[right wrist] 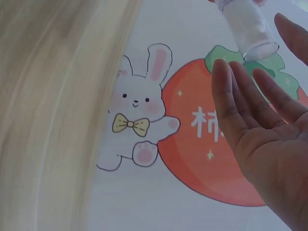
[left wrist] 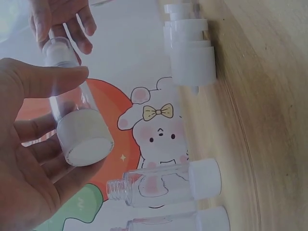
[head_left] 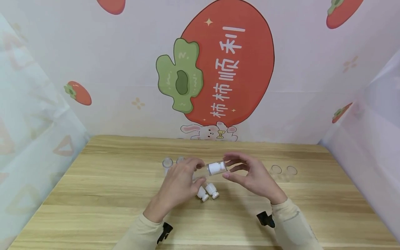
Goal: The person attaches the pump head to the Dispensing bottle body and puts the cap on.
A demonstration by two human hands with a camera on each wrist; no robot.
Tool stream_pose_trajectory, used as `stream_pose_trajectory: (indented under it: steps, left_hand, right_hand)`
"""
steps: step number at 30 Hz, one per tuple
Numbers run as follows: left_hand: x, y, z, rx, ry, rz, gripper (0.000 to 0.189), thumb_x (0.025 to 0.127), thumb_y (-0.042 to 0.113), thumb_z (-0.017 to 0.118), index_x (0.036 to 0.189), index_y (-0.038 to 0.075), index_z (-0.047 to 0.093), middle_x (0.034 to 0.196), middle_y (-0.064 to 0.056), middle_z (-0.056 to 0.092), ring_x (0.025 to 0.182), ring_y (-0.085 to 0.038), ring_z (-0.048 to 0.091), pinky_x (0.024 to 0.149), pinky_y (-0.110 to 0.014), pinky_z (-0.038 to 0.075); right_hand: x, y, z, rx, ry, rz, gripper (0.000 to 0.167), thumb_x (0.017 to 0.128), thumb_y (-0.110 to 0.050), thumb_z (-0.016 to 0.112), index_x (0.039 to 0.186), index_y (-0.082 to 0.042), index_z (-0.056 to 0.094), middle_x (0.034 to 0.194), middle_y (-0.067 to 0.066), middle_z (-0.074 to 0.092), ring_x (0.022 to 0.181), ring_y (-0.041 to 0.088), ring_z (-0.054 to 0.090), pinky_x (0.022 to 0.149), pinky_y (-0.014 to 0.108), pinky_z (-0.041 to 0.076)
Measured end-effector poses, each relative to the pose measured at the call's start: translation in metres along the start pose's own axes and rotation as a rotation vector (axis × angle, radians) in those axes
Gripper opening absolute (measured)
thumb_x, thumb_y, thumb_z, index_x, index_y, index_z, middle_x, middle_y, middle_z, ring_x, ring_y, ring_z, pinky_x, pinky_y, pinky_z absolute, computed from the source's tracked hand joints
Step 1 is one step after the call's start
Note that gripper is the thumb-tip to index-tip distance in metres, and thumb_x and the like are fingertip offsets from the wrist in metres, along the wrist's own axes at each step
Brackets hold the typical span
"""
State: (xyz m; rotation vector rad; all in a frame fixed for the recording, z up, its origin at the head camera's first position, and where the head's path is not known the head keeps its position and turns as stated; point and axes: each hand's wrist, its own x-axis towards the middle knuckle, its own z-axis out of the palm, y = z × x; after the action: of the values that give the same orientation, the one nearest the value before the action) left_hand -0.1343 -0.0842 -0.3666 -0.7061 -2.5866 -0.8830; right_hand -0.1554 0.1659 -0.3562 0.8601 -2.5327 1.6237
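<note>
Left hand (head_left: 181, 177) wrapped round the body of a bottle (left wrist: 84, 132), thumb over one side, fingers curled under the other; bottle held up off the worktop (head_left: 93, 208), mid-width, tilted, white base toward left palm, clear cap (right wrist: 255, 38) over white pump pointing right. Right hand (head_left: 253, 174) spread loosely at the cap end, fingers nearly straight, thumb apart; no hold seen, and contact with the cap can't be told. Two open bottles (left wrist: 159, 185) stand upright toward the far edge, behind left hand; two white pump heads (head_left: 212, 191) lie below the held bottle, nearer the front edge; two loose clear caps (head_left: 276, 169) sit toward the far right corner. To handle the cap end well, I'd keep the left grip firm but not squeezing, low on the body; bring right thumb and fingers in evenly on opposite sides; work straight along the bottle's axis, no sideways tipping; stay clear of the parts underneath.
</note>
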Motion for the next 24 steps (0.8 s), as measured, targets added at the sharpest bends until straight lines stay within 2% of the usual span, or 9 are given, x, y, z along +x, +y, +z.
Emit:
stream_pose_trajectory:
  steps: [5,10,14,20,24]
  left_hand:
    - [0.0,0.0,0.002,-0.07,0.035,-0.055,0.035,0.078,0.011,0.087,0.108,0.008,0.07,0.099,-0.002,0.07,0.088,-0.018,0.064,0.072,-0.034,0.05]
    - [0.0,0.001,0.006,-0.155,0.077,-0.11,0.036,0.079,0.009,0.087,0.108,0.005,0.068,0.1,-0.002,0.069,0.092,-0.018,0.065,0.08,-0.036,0.054]
    - [0.0,0.001,0.008,-0.277,0.102,-0.165,0.035,0.08,0.007,0.086,0.109,0.005,0.066,0.102,-0.004,0.068,0.096,-0.02,0.064,0.084,-0.039,0.054]
    - [0.004,0.0,0.01,-0.473,0.103,-0.27,0.036,0.085,0.009,0.082,0.115,0.005,0.064,0.107,-0.007,0.066,0.102,-0.022,0.062,0.091,-0.043,0.053]
    - [0.01,-0.002,0.013,-0.546,0.126,-0.321,0.039,0.086,0.008,0.08,0.119,0.002,0.061,0.108,-0.01,0.066,0.103,-0.024,0.062,0.091,-0.046,0.052]
  right_hand:
    - [-0.001,-0.001,-0.008,-0.059,0.029,0.025,0.05,0.085,-0.014,0.084,0.13,-0.008,0.064,0.117,0.005,0.069,0.104,0.023,0.067,0.085,0.037,0.058]
    - [-0.002,-0.003,-0.011,-0.129,0.015,0.033,0.036,0.088,-0.017,0.082,0.121,-0.009,0.069,0.106,0.0,0.071,0.094,0.018,0.068,0.082,0.035,0.058]
    - [-0.004,-0.004,-0.011,-0.2,-0.025,0.003,0.024,0.09,-0.017,0.08,0.112,-0.012,0.073,0.101,-0.006,0.071,0.089,0.012,0.068,0.08,0.034,0.057]
    - [-0.006,-0.01,-0.01,-0.278,-0.094,0.001,0.019,0.09,-0.019,0.079,0.108,-0.018,0.073,0.1,-0.01,0.07,0.087,0.008,0.066,0.078,0.033,0.057]
    - [-0.006,-0.012,-0.01,-0.315,-0.139,-0.003,0.016,0.092,-0.021,0.077,0.107,-0.017,0.073,0.099,-0.008,0.07,0.086,0.008,0.065,0.077,0.034,0.056]
